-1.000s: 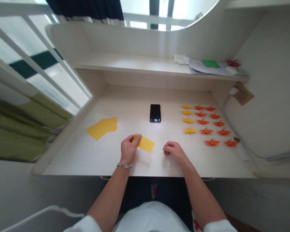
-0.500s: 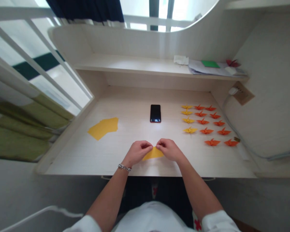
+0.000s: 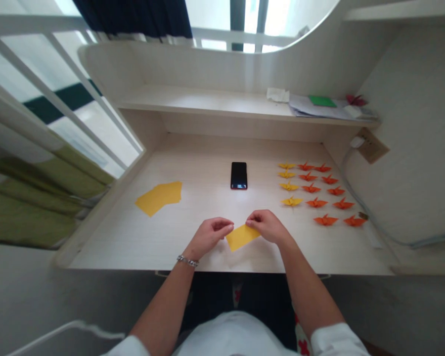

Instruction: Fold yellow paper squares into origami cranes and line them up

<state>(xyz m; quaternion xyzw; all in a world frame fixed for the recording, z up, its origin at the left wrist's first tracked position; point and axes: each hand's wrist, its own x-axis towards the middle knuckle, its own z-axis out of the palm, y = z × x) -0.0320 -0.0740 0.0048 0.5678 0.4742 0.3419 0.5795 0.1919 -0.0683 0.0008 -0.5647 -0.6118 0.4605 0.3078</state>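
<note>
A yellow sheet of paper [image 3: 242,238], folded into a narrow rectangle, is tilted above the desk near its front edge. My right hand [image 3: 266,225] pinches its upper right part between thumb and fingers. Beside the paper's upper left corner is my left hand [image 3: 212,234], its thumb and index finger curved with a gap between them. Those fingertips look just off the paper. A silver chain bracelet [image 3: 188,260] circles the left wrist.
More yellow paper sheets [image 3: 159,197] lie at the left of the desk. A black phone [image 3: 239,175] lies behind my hands. Several yellow paper cranes [image 3: 291,201] and orange paper cranes [image 3: 316,202] stand in rows at right. A cable [image 3: 371,217] runs along the right wall.
The folded paper has swung to a slant and moved slightly right with my right hand. My left hand has come off it and sits a little further left.
</note>
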